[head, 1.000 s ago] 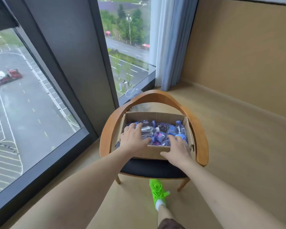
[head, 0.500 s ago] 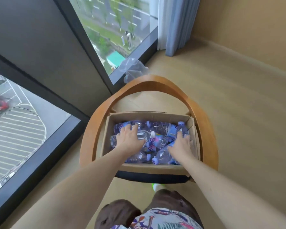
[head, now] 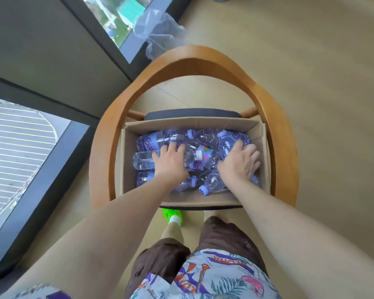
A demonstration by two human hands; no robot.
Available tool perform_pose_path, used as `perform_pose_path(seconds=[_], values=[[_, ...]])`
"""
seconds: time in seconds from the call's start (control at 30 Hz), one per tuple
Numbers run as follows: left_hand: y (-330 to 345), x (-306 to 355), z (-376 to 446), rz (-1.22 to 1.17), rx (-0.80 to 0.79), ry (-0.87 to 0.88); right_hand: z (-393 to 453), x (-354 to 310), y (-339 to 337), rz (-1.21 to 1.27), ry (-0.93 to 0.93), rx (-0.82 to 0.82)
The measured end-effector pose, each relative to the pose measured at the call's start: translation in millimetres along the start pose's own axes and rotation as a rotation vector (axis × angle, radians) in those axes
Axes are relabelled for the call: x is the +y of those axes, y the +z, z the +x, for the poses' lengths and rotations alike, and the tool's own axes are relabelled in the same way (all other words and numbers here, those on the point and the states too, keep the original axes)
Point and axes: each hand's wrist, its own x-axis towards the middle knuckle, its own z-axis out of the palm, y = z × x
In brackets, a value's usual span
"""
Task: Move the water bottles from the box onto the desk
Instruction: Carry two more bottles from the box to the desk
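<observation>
Open cardboard box at frame centre on a wooden armchair, water bottles lying piled inside, left hand grasping a clear bottle, right hand curled over purple-labelled bottles, crumpled plastic bag at upper centre.

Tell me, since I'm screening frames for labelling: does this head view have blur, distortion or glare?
Head view: wide-angle bending bows the window frame and stretches the forearms; soft daylight, no harsh glare; mild softness on the bottles, whose labels are only part readable; both hands look fairly sharp.
</observation>
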Motion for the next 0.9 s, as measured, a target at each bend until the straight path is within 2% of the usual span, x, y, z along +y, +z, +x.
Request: perform_pose_path(seconds=[0.1, 0.33, 0.57, 0.8, 0.9], values=[[-2, -8, 8, 0.078, -0.017, 0.063, 3, 9, 9, 0.055, 0.002, -0.092], [-3, -19, 9, 0.007, -0.031, 0.121, 10, 13, 11, 0.031, 0.017, -0.119], [-1, -18, 1, 0.005, -0.092, 0.142, 2, -8, 9, -0.067, -0.23, -0.147], [-2, -15, -12, 0.026, -0.041, 0.206, 2, -12, 6, -0.081, -0.385, -0.209], [-13, -8, -15, -0.085, 0.007, 0.167, 3, -12, 1, -0.071, -0.418, -0.226]])
